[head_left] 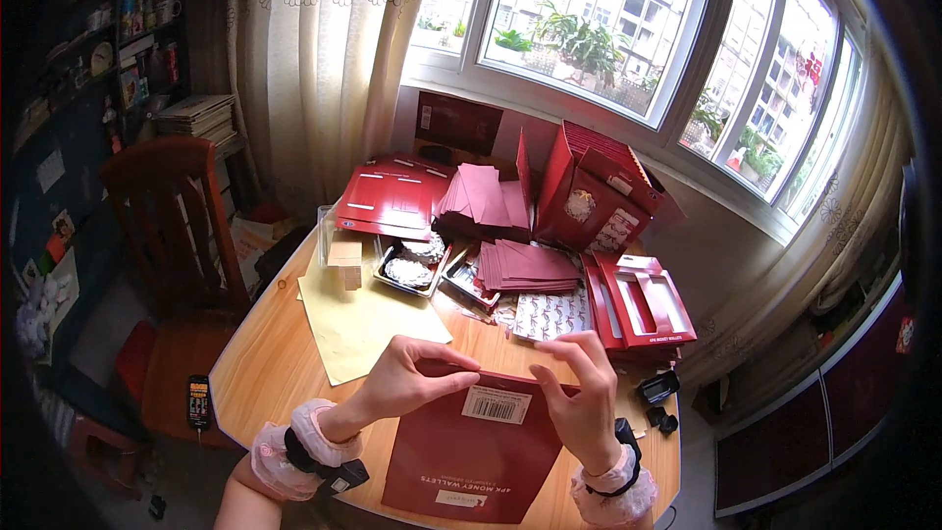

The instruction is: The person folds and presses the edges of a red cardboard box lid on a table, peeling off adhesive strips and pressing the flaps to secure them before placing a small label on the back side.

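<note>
Pinching the top edge of the dark-red flat sleeve (471, 451) with the thumb and index of your left hand (404, 383). Your right hand (589, 407) sits at the sleeve's top right, thumb and index parted; can't tell if either touches. Sleeve's in front of you, over the near side of the desk (260, 363), barcode label (497, 404) at its upper edge. Beyond it: yellow sheet (358, 329) left, maroon envelope stack (530, 267) behind patterned card (552, 316), red window boxes (648, 306) right.
</note>
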Demonstrator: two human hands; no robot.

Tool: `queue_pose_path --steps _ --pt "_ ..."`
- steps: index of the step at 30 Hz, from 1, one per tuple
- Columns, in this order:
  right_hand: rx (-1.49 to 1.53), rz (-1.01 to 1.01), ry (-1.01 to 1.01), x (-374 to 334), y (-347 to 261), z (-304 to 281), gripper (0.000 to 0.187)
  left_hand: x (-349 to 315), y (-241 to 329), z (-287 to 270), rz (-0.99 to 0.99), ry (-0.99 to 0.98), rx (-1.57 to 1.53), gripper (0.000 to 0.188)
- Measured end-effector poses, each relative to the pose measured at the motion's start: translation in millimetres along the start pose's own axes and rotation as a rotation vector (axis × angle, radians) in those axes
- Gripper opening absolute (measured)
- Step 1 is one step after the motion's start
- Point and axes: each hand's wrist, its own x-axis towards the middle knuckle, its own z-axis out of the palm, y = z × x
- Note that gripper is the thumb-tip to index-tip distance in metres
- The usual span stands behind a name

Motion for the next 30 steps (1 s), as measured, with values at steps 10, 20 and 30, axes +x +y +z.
queue_pose_path --steps 10,20,30 --pt "-0.144 -0.241 -0.021 -6.2 -4.6 11.2 0.012 -5.2 1.2 4.7 -0.001 0.002 -0.077 0.015" --pt "-0.118 -0.146 -0.32 0.0 -2.3 -10.4 0.013 -6.3 8.5 11.8 0.079 -0.051 -0.017 0.015" --pt "-0.252 -0.141 -0.416 -2.4 9.6 -28.6 0.021 -2.4 1.4 7.4 -0.023 -0.003 -0.051 0.015"
